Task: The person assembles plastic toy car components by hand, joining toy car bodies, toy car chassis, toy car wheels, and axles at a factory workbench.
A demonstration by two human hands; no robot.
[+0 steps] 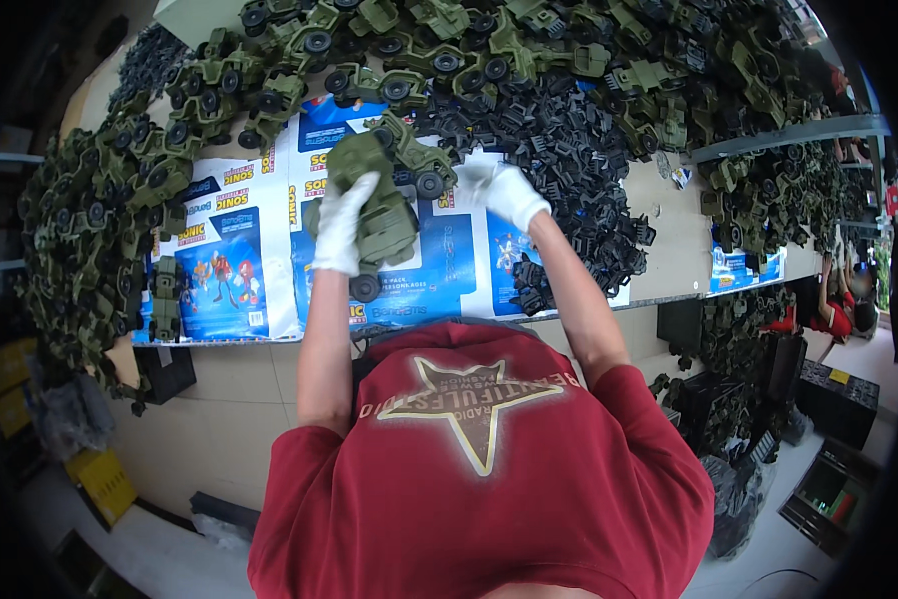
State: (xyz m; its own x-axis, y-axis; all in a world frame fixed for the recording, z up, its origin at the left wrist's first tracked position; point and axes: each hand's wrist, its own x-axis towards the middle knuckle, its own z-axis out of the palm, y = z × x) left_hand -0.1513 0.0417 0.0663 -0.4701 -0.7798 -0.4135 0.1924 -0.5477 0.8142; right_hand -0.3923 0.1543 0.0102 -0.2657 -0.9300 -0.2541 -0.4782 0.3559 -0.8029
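Note:
My left hand [341, 228], in a white glove, grips an olive-green toy army truck [387, 225] above the printed sheets, its fingers wrapped round the side. A dark wheel shows at the toy's lower end. Just beyond it lies another green toy vehicle [409, 150] with black wheels. My right hand [507, 192], also gloved in white, is to the right of that vehicle, at the left edge of a heap of small black plastic parts [579, 180]. Its fingers are smeared by motion, so whether they hold a part cannot be made out.
Many green toy vehicles [219, 80] are piled along the left and far side of the table. Blue printed cardboard sheets [219, 270] cover its near part. Rightward, a metal rail [789, 137] crosses beside more vehicles, with a person in red [839, 311] farther off. Black crates [837, 399] stand below.

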